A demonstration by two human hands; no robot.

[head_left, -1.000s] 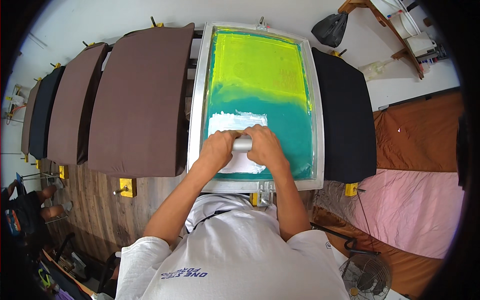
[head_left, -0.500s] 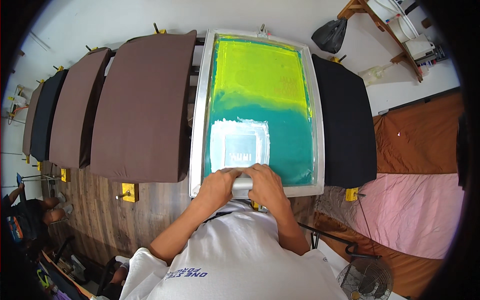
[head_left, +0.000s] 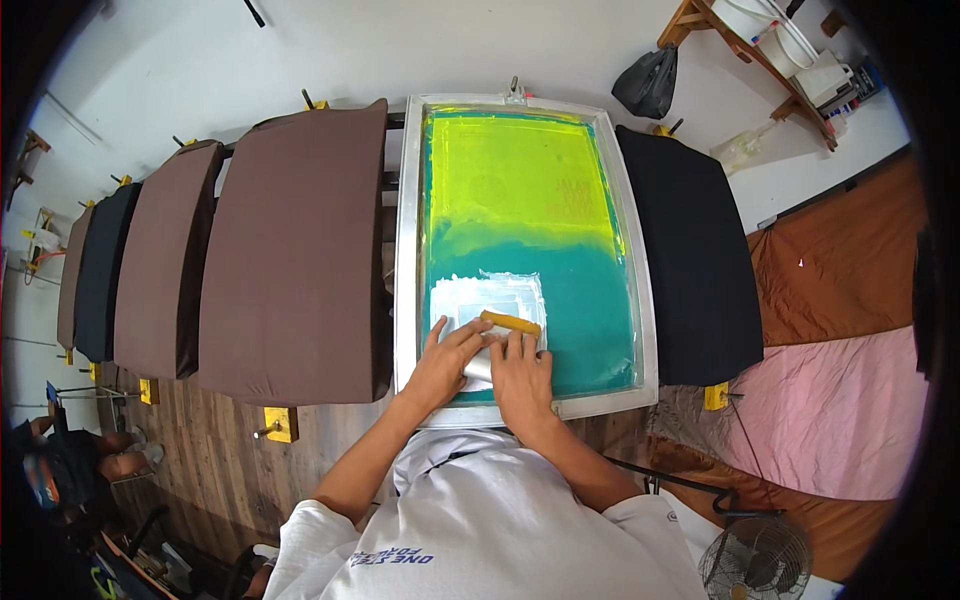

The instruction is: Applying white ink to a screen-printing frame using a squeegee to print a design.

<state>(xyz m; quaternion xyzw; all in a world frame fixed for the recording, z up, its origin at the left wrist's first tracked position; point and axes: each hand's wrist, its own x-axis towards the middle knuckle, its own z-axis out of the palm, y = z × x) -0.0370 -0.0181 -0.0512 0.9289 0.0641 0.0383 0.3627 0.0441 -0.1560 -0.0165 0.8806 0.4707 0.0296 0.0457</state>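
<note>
A metal-framed printing screen (head_left: 403,250) lies in front of me, with lime-yellow ink (head_left: 510,170) on its far half, teal mesh (head_left: 560,300) nearer and a white ink patch (head_left: 460,290) at the near left. Over that patch I grip a squeegee (head_left: 510,322) with a silver handle, its yellow blade showing tilted upward. My left hand (head_left: 445,365) holds its left part, fingers partly extended along it. My right hand (head_left: 522,385) is curled over its right part. Part of the handle is hidden by my fingers.
Covered platens stand in a row: brown (head_left: 290,250) and black ones to the left, another black one (head_left: 685,250) at right. A seated person (head_left: 110,455) is at lower left. Right are a wooden shelf (head_left: 740,35), black bag (head_left: 645,80), brown-and-pink cloth (head_left: 810,410) and fan (head_left: 755,555).
My hands drew the squeegee toward me to the screen's near edge, then shifted slightly forward and tipped it, so the yellow blade shows. The white patch now shows streaked ink. The view has shifted.
</note>
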